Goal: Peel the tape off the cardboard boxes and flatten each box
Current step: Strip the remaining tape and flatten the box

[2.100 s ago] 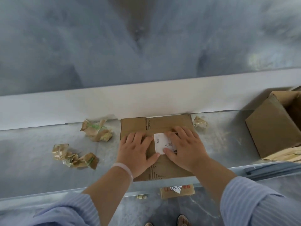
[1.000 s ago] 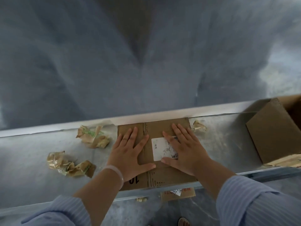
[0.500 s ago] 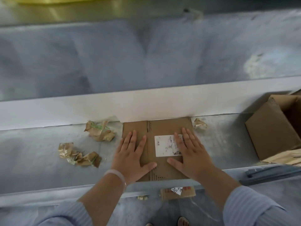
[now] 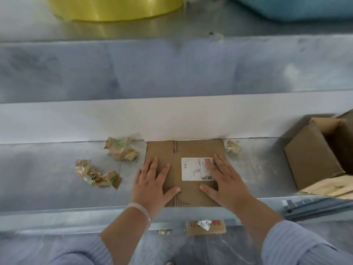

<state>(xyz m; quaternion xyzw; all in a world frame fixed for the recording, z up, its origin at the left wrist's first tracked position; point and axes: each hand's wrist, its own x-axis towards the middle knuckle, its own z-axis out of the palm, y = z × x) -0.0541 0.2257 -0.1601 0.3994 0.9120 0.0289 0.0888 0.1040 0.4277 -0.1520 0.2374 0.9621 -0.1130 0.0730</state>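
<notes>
A flattened brown cardboard box [image 4: 193,150] lies on the grey metal shelf [image 4: 47,184], its far edge against the white back wall. A white shipping label [image 4: 193,169] is stuck on its top. My left hand [image 4: 152,186] presses flat on the box's left part, fingers straight and spread. My right hand [image 4: 225,182] presses flat on the right part, fingertips over the label's right edge. Crumpled tape wads lie left of the box, one near the wall [image 4: 121,149] and one further left [image 4: 95,174]. A small wad [image 4: 233,146] sits at the box's far right corner.
An unflattened cardboard box [image 4: 313,157] stands at the right end of the shelf, on a flat piece of cardboard [image 4: 330,187]. A small cardboard piece [image 4: 206,227] lies on the floor below the shelf's front edge. A yellow roll [image 4: 114,8] sits on the upper ledge.
Both hands stay flat on the box and have spread a little apart, uncovering more of the label. The camera has tilted up, bringing the yellow roll into view.
</notes>
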